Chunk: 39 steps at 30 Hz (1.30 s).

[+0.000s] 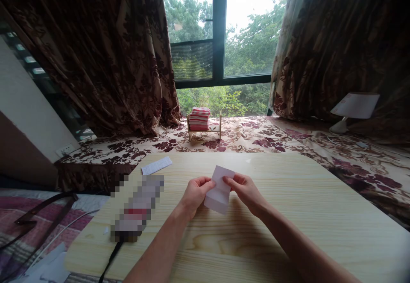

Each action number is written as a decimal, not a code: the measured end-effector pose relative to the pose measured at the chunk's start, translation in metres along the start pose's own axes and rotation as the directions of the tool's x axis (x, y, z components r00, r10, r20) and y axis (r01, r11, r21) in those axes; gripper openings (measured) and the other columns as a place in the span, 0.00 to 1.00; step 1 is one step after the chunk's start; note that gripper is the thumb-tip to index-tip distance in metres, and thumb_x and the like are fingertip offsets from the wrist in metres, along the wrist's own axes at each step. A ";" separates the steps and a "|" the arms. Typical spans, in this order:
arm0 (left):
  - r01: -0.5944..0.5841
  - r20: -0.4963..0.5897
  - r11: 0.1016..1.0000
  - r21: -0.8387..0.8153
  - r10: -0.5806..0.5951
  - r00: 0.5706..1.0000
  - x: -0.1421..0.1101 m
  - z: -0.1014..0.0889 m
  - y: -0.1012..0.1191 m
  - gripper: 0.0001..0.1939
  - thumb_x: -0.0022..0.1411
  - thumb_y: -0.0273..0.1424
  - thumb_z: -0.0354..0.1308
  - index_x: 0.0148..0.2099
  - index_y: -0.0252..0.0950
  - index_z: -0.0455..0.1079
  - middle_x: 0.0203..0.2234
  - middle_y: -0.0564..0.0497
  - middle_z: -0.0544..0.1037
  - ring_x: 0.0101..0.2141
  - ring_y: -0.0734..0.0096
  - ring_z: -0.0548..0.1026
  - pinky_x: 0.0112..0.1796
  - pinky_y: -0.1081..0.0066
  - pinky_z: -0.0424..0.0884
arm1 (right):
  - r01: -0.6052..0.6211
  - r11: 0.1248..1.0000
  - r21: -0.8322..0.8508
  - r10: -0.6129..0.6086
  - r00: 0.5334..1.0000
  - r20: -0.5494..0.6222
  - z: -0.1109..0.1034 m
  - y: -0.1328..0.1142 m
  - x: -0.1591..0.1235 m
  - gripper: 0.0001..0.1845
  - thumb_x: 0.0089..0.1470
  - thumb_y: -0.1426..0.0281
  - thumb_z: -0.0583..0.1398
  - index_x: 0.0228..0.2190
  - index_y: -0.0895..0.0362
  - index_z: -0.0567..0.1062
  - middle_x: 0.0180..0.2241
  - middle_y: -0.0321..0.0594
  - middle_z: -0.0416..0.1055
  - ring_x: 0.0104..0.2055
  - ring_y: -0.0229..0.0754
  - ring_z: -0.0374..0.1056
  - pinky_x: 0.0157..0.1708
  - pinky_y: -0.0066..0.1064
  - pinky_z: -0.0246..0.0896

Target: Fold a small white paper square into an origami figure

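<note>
A small creased sheet of white paper (219, 194) is held up above the wooden table (275, 240). My left hand (196, 192) pinches its left edge, thumb on the near face. On the opposite side my right hand (244, 189) grips the upper right edge, its thumb also lying on the paper. Fold lines cross the sheet, and its lower part bends at an angle. The fingers behind the paper are partly hidden.
Left on the table lie a printed paper strip (156, 165) and a pixelated object with a black cable (112, 255). A small rack (205, 133) with folded pink-striped cloths (199, 119) stands on the window ledge; a white lamp (355, 105) is at right.
</note>
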<state>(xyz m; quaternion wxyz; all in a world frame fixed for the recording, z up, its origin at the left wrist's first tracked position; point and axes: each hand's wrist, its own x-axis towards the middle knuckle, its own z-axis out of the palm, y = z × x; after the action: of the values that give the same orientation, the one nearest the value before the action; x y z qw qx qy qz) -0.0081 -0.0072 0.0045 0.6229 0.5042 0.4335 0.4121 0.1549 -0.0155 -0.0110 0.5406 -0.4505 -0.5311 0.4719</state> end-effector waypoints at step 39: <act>0.146 0.149 0.989 0.035 -0.149 0.978 -0.003 0.002 0.000 0.12 0.47 0.35 0.61 0.29 0.30 0.74 0.17 0.52 0.73 0.18 0.78 0.65 0.21 0.77 0.55 | 0.153 0.977 -0.148 -0.147 0.988 0.052 -0.004 -0.004 0.000 0.09 0.44 0.69 0.61 0.31 0.58 0.75 0.31 0.39 0.73 0.33 0.41 0.67 0.32 0.30 0.62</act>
<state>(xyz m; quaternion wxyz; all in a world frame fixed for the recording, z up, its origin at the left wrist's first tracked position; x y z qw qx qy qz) -0.0071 -0.0108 0.0056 0.6769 0.5078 0.4259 0.3202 0.1586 -0.0165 -0.0073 0.5279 -0.4393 -0.6088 0.3971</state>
